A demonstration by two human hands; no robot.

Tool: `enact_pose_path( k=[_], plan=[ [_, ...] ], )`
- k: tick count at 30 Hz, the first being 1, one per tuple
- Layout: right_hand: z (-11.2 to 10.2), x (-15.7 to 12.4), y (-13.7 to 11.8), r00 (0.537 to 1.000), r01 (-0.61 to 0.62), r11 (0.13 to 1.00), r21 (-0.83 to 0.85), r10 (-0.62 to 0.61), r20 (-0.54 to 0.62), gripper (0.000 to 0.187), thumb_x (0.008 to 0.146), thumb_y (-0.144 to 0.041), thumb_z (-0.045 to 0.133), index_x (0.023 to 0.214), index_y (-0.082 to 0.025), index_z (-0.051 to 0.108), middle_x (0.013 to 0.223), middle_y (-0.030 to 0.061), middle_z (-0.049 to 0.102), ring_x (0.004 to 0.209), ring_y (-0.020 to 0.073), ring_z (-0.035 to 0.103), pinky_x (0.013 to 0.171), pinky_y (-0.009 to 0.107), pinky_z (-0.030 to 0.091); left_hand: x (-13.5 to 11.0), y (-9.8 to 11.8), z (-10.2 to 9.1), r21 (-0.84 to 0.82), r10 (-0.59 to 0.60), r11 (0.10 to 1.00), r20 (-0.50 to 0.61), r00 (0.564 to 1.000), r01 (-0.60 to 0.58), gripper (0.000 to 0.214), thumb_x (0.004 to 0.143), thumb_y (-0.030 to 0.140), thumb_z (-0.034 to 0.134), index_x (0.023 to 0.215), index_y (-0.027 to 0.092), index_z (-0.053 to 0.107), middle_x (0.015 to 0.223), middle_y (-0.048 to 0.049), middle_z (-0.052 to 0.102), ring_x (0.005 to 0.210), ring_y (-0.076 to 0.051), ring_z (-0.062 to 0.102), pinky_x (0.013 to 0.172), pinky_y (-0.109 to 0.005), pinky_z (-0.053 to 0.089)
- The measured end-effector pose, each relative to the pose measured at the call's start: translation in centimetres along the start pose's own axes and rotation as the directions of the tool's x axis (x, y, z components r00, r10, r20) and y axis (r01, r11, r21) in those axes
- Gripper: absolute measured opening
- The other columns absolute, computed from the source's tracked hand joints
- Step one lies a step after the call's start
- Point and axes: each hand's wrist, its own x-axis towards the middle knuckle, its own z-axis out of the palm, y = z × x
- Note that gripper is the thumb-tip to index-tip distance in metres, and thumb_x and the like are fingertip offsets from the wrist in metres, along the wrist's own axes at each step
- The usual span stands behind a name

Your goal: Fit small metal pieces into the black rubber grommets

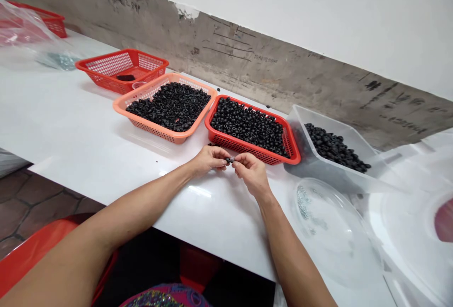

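My left hand (209, 159) and my right hand (250, 170) meet over the white table (71, 127), fingertips pinched together on a small black round part (230, 159). Both hands are closed on it. Just behind them stands a red basket (292, 152) full of small black ring-shaped parts (247, 125). To its left an orange basket (155, 127) holds a heap of similar black parts (171, 104). A clear plastic bin (348, 182) on the right, tilted, holds more black parts (332, 149).
A nearly empty red basket (106, 68) stands at the back left, another red basket (53, 21) beyond it under a clear plastic bag (24, 38). A clear bowl (332, 231) with small metal pieces sits right of my right arm. A wall runs behind the table.
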Motion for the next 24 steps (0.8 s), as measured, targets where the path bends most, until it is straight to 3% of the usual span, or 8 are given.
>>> enact_pose_path(
  k=[8,13,16,20,24],
  plan=[
    [0.2,-0.2,1.1,0.98,0.19,0.939,-0.287,-0.197,0.004,0.007,0.076,-0.027,0.056,0.075,-0.02,0.056,0.063,-0.0012,0.058,0.053,0.0119,0.05,0.051,0.024,0.041,0.1,-0.3,0.1,0.068,0.065,0.996,-0.032,0.997,-0.062,0.021,0.058,0.014,0.071,0.078,0.01,0.067,0.067,-0.0023,0.064,0.054,-0.009,0.056,0.055,-0.023,0.045],
    [0.1,-0.4,1.2,0.903,0.402,0.755,-0.518,-0.42,0.088,0.012,0.08,-0.021,0.049,0.084,-0.019,0.061,0.074,0.0038,0.065,0.064,0.0158,0.058,0.062,0.028,0.046,0.4,-0.6,0.2,0.148,0.1,0.985,-0.078,0.992,-0.087,0.018,0.059,0.009,0.066,0.077,0.011,0.065,0.064,-0.0001,0.063,0.052,-0.009,0.056,0.054,-0.022,0.045],
    [0.1,-0.4,1.2,0.871,0.451,0.688,-0.569,-0.478,0.113,0.015,0.08,-0.018,0.046,0.082,-0.019,0.062,0.072,0.004,0.064,0.063,0.0156,0.057,0.063,0.028,0.046,0.5,-0.8,0.2,0.22,0.123,0.97,-0.081,0.989,-0.103,0.015,0.06,0.008,0.063,0.075,0.011,0.065,0.061,0.0006,0.061,0.053,-0.01,0.055,0.054,-0.022,0.044],
    [0.1,-0.3,1.4,0.908,0.383,0.745,-0.546,-0.412,0.075,0.013,0.077,-0.019,0.049,0.073,-0.019,0.062,0.061,0.0006,0.059,0.056,0.0135,0.053,0.057,0.026,0.044,0.2,-0.9,0.4,0.314,0.19,0.935,-0.045,0.981,-0.167,0.015,0.063,0.008,0.06,0.076,0.011,0.068,0.065,-0.0015,0.064,0.06,-0.011,0.055,0.058,-0.022,0.042],
    [-0.1,-0.2,1.4,0.992,0.127,0.944,-0.305,-0.128,0.016,0.008,0.071,-0.025,0.056,0.066,-0.019,0.059,0.052,-0.0027,0.056,0.045,0.0111,0.049,0.044,0.023,0.04,-0.2,-0.7,0.5,0.35,0.205,0.918,-0.019,0.979,-0.185,0.016,0.064,0.01,0.059,0.076,0.011,0.071,0.069,-0.0033,0.066,0.063,-0.012,0.055,0.061,-0.023,0.042]
  ],
)
